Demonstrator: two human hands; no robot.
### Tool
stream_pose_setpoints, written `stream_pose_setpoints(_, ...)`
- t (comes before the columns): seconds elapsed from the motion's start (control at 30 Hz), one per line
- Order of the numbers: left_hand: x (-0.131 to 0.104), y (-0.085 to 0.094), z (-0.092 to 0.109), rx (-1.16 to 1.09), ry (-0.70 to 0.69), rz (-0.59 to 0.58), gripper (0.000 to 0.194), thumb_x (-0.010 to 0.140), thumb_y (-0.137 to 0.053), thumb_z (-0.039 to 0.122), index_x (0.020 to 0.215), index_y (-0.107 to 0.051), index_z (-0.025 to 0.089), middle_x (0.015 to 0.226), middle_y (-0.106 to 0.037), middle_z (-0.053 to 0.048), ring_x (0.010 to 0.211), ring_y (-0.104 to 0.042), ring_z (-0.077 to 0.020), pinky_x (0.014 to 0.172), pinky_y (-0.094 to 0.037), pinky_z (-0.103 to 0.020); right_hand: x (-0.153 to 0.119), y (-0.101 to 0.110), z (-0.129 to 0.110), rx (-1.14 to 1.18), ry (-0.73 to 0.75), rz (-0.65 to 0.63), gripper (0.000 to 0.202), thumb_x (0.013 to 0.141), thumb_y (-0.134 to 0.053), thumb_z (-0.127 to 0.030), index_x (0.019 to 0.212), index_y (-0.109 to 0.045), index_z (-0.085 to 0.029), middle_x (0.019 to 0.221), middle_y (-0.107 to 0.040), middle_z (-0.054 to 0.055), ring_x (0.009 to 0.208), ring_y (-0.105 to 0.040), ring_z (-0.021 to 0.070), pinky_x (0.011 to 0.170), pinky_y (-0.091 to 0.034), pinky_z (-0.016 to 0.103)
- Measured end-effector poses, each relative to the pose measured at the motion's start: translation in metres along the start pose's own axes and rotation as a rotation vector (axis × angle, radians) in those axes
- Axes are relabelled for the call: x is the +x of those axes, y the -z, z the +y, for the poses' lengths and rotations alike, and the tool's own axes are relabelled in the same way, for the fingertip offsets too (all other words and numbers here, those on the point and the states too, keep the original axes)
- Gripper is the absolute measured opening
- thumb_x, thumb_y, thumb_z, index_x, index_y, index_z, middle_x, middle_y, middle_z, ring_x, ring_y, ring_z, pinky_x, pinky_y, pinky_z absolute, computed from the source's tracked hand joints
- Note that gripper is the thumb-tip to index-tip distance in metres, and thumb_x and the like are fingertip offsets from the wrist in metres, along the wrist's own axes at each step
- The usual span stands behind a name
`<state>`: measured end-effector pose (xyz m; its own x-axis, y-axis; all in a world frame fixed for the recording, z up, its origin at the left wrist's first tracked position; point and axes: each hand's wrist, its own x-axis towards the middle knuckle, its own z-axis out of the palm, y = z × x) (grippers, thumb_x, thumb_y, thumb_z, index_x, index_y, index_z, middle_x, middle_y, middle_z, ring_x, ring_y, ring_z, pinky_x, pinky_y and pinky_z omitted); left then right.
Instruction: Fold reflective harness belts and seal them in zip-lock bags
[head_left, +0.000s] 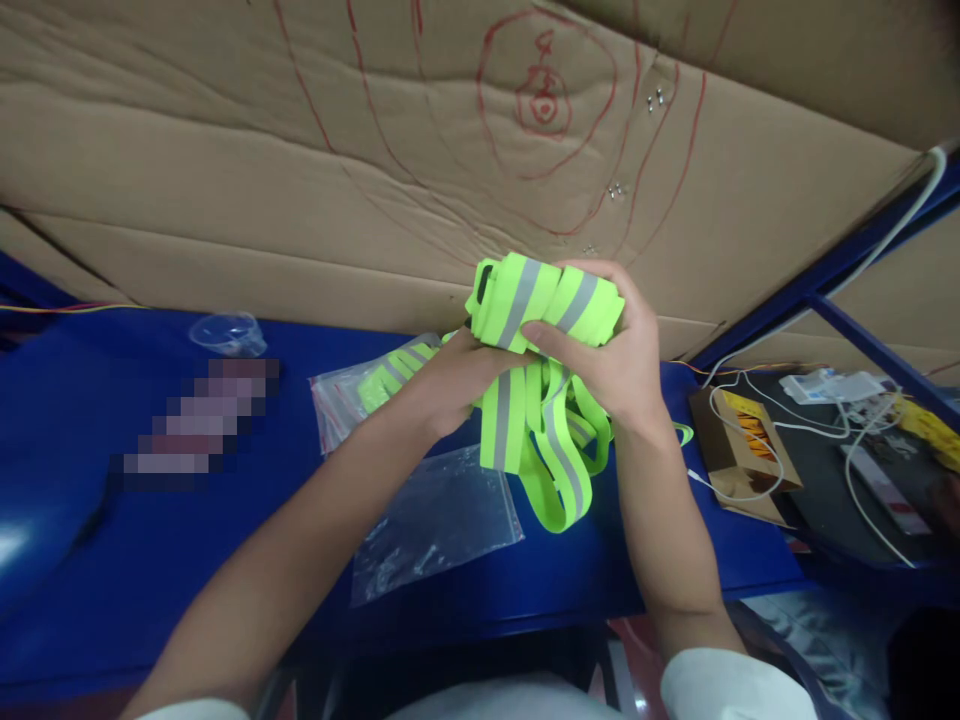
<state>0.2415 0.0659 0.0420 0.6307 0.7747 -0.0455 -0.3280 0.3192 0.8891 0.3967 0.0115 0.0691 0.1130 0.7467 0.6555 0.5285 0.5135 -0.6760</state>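
Both my hands grip a folded bundle of neon yellow-green reflective straps point(536, 300) with grey stripes, held above the blue table. My right hand point(622, 350) wraps round its right side, the thumb lying across the front. My left hand point(469, 370) is behind and below the bundle's left end; most of its fingers are hidden. Loose loops of strap point(562, 460) hang beneath my hands. A black buckle-like piece point(484, 284) shows at the bundle's left end. Below lies a clear zip bag point(435, 530), flat on the table. Another clear bag point(337, 400) with more straps lies behind my left forearm.
The blue table point(300, 590) runs up to a cardboard wall point(225, 180) with red drawn lines. A clear plastic item point(229, 333) lies at the back left. On the right are a cardboard box point(739, 440), white cables point(847, 470) and a blue metal frame point(885, 350).
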Motion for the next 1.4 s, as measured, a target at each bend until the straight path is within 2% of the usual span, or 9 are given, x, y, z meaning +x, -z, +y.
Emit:
stream_pose_setpoints(0.17,0.001,-0.002,0.001,-0.166,0.169,-0.306,0.038,0.071,-0.088,0.023,0.105,-0.075,0.014,0.097,-0.08,-0.009,0.091,-0.077,-0.03,0.086,-0.061,-0.041,0.0,-0.007,0.025,-0.029,0.022,0.181,0.053,0.089,-0.072,-0.052,0.135,-0.054,-0.033,0.132,-0.067,0.004,0.127,-0.063,0.0321,0.104,-0.055,0.051)
stream_pose_setpoints(0.4,-0.001,-0.003,-0.008,-0.04,0.092,-0.295,0.043,0.073,-0.091,0.024,0.113,-0.076,0.017,0.113,-0.079,-0.011,0.1,-0.076,-0.0298,0.087,-0.062,-0.039,0.001,0.0,0.019,-0.053,0.074,0.23,0.05,0.09,-0.072,-0.053,0.133,-0.057,-0.034,0.132,-0.067,0.004,0.129,-0.061,0.0339,0.102,-0.056,0.053)
stream_pose_setpoints(0.57,-0.004,0.006,0.006,-0.053,0.133,-0.327,0.036,0.072,-0.092,0.028,0.104,-0.077,0.018,0.105,-0.08,-0.008,0.09,-0.077,-0.0257,0.082,-0.062,-0.035,-0.002,0.006,0.001,-0.044,0.146,0.083,0.032,0.089,-0.077,-0.044,0.118,-0.068,-0.033,0.126,-0.07,0.003,0.13,-0.061,0.0331,0.11,-0.051,0.053)
stream_pose_setpoints(0.7,-0.004,0.009,0.015,-0.254,0.075,-0.456,0.05,0.073,-0.088,0.055,0.109,-0.075,0.023,0.103,-0.078,-0.006,0.097,-0.076,-0.0287,0.082,-0.062,-0.037,0.0,0.01,-0.001,0.107,0.176,-0.102,0.019,0.089,-0.078,-0.035,0.107,-0.074,-0.034,0.12,-0.074,0.001,0.122,-0.066,0.03,0.113,-0.049,0.049)
stream_pose_setpoints(0.8,0.0,0.008,0.016,-0.261,0.072,-0.411,0.049,0.079,-0.079,0.062,0.108,-0.074,0.023,0.099,-0.077,-0.005,0.098,-0.075,-0.0277,0.08,-0.062,-0.035,0.006,0.017,0.007,0.082,0.163,-0.216,0.021,0.088,-0.079,-0.037,0.108,-0.074,-0.033,0.122,-0.073,0.002,0.126,-0.063,0.0296,0.117,-0.045,0.048)
stream_pose_setpoints(0.97,0.005,0.015,0.021,-0.189,0.088,-0.272,0.023,0.077,-0.079,0.027,0.097,-0.073,0.017,0.089,-0.076,-0.004,0.079,-0.072,-0.0206,0.072,-0.06,-0.029,0.011,0.027,0.02,0.13,0.091,-0.584,0.048,0.093,-0.068,-0.058,0.135,-0.064,-0.034,0.159,-0.049,0.0,0.154,-0.037,0.0284,0.127,-0.032,0.047)
stream_pose_setpoints(1.1,0.003,0.021,0.027,-0.055,-0.025,-0.149,0.056,0.06,-0.072,0.006,0.113,-0.066,0.021,0.093,-0.074,0.0,0.082,-0.072,-0.0215,0.07,-0.058,-0.029,0.007,0.017,0.029,0.203,-0.062,-0.379,0.069,0.095,-0.061,-0.066,0.155,-0.042,-0.038,0.165,-0.04,0.0,0.154,-0.037,0.0269,0.128,-0.031,0.049)
stream_pose_setpoints(1.2,0.004,0.022,0.024,-0.057,-0.043,-0.081,0.076,0.051,-0.067,-0.002,0.121,-0.059,0.028,0.097,-0.071,0.004,0.086,-0.07,-0.0198,0.065,-0.055,-0.025,0.004,0.004,0.034,0.185,-0.232,-0.372,0.076,0.083,-0.08,-0.057,0.148,-0.052,-0.032,0.149,-0.059,0.005,0.136,-0.057,0.0283,0.116,-0.048,0.047)
stream_pose_setpoints(1.4,0.016,0.016,0.009,-0.267,0.016,0.015,0.053,0.054,-0.064,-0.001,0.103,-0.062,0.02,0.093,-0.07,0.001,0.084,-0.068,-0.0187,0.065,-0.054,-0.025,0.006,-0.006,0.036,0.063,-0.137,-0.15,0.046,0.076,-0.086,-0.048,0.112,-0.073,-0.023,0.112,-0.076,0.003,0.103,-0.071,0.0247,0.097,-0.058,0.043)
